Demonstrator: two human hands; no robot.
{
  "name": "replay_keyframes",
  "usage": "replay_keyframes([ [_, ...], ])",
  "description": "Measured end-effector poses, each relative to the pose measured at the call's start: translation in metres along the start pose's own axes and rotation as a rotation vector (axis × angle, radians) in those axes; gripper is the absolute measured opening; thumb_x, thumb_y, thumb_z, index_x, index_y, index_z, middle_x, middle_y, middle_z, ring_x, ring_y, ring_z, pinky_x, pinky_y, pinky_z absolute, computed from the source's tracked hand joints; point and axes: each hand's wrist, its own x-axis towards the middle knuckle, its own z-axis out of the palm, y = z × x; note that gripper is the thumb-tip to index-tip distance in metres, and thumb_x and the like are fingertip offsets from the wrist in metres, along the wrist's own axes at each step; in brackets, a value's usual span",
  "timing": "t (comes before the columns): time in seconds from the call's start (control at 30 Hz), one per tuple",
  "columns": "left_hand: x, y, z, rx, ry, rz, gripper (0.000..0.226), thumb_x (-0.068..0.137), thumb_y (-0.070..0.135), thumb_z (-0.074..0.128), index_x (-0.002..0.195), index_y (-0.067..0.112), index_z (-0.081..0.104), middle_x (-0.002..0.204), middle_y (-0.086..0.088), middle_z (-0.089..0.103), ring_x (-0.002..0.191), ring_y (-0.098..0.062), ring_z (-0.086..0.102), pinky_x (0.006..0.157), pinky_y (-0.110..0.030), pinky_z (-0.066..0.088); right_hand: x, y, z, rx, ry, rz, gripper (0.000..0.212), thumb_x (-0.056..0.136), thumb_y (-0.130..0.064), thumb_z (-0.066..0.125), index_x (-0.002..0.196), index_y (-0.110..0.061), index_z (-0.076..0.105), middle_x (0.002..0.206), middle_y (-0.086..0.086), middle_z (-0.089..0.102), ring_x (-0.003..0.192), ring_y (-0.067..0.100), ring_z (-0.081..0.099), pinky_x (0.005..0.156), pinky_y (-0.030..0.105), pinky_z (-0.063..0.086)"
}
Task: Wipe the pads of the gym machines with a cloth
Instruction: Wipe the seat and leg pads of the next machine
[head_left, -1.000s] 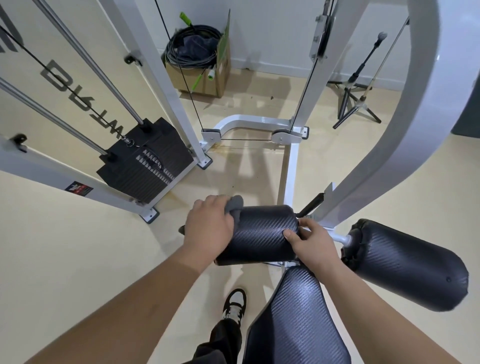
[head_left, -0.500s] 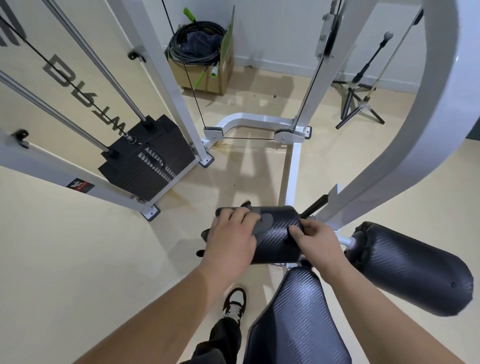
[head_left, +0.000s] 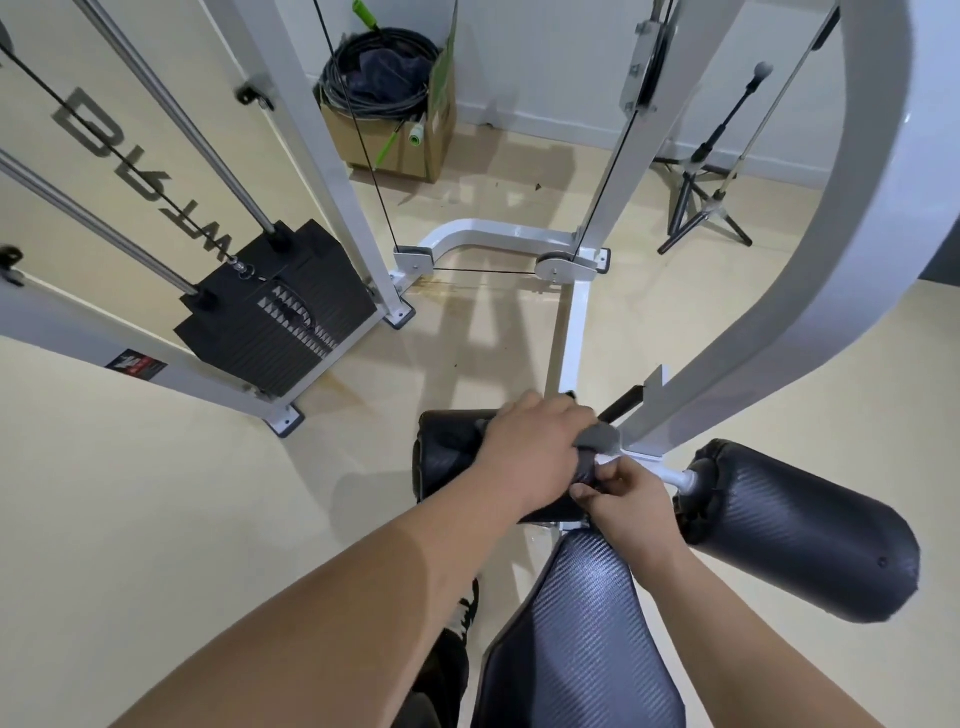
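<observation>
1. The left hand (head_left: 535, 447) lies on top of the left pad (head_left: 441, 460). Its fingers curl over a grey cloth (head_left: 597, 439) and press it onto the pad's inner end.
2. The cloth is mostly hidden under that hand. Only a fold shows past the knuckles, close to the foot of the white frame (head_left: 831, 260).
3. The right hand (head_left: 628, 499) sits just beside the left hand, touching it. Its fingers are curled and grip the inner end of the left pad from the near side, next to the white axle (head_left: 670, 474).
4. The left pad is a black, weave-textured roller lying crosswise. Its outer end sticks out to the left of the left hand.
5. The right pad (head_left: 800, 530), a matching roller, sits on the far side of the axle, apart from both hands.
6. The seat (head_left: 576, 639), with the same black texture, runs toward the camera below the right forearm.
7. The frame curves up at the right.
8. A black weight stack (head_left: 280, 317) stands at the left on 2 chrome rods (head_left: 171, 109).
9. A box (head_left: 410, 145) by the far wall holds coiled cable. A tripod stand (head_left: 696, 208) is at the far right.
10. A black-and-white shoe (head_left: 469, 608) shows on the floor under the left forearm.
</observation>
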Motion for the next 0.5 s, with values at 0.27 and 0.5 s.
replay_keyframes([
  [0.27,-0.057,-0.058,-0.022,0.128,0.171,-0.485,0.038,0.098,0.026,0.046,0.135,0.027,0.053,0.128,-0.002,0.057,0.111,-0.03,0.05,0.089,-0.042,0.045,-0.015,-0.009,-0.006,-0.15,-0.117,0.041,0.016,0.085,-0.004,0.073,0.099,-0.01,0.068,0.104,0.014,0.076,0.095,0.034,0.072,0.093,0.047,0.057],
  [0.5,-0.077,0.058,0.045,0.028,0.126,-0.265,0.041,0.093,0.021,0.057,0.134,0.022,0.058,0.134,-0.003,0.057,0.114,-0.032,0.049,0.089,-0.045,0.047,-0.069,0.004,-0.06,0.064,-0.31,0.181,0.049,0.1,-0.005,0.054,0.142,-0.029,0.06,0.121,-0.002,0.072,0.111,0.024,0.064,0.082,0.035,0.049],
])
